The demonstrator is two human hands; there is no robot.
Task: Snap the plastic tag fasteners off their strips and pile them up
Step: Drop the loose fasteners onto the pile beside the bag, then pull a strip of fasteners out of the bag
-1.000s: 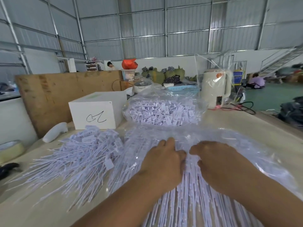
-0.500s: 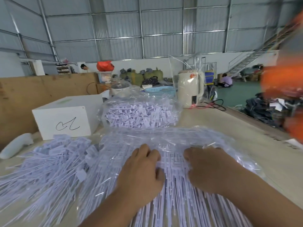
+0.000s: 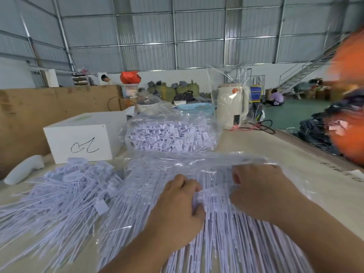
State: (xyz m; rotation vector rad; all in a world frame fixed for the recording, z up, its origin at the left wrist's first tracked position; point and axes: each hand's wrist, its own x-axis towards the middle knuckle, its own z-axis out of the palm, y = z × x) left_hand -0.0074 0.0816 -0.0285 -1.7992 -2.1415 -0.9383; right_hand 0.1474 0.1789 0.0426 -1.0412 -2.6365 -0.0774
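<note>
A broad bundle of pale lilac tag fasteners on strips [image 3: 232, 239] lies before me, partly inside a clear plastic bag [image 3: 197, 164]. My left hand [image 3: 177, 209] and my right hand [image 3: 262, 190] both grip the head end of one strip [image 3: 212, 194], fingers curled round it, a short gap between them. A loose pile of separated fasteners [image 3: 65, 192] spreads over the table to the left. Behind, a second clear bag [image 3: 171, 134] is full of the same lilac fasteners.
A white box with a black scribble [image 3: 82, 138] stands at the back left, a white plastic tool [image 3: 23, 170] beside it. A cream kettle in plastic wrap [image 3: 232, 105] and cables sit at the back right. A blurred orange shape [image 3: 348, 95] fills the right edge. The table edge runs along the right.
The camera swung right, then partly back. My hands stayed on the strip heads and drew slightly apart, the right hand shifting to the right.
</note>
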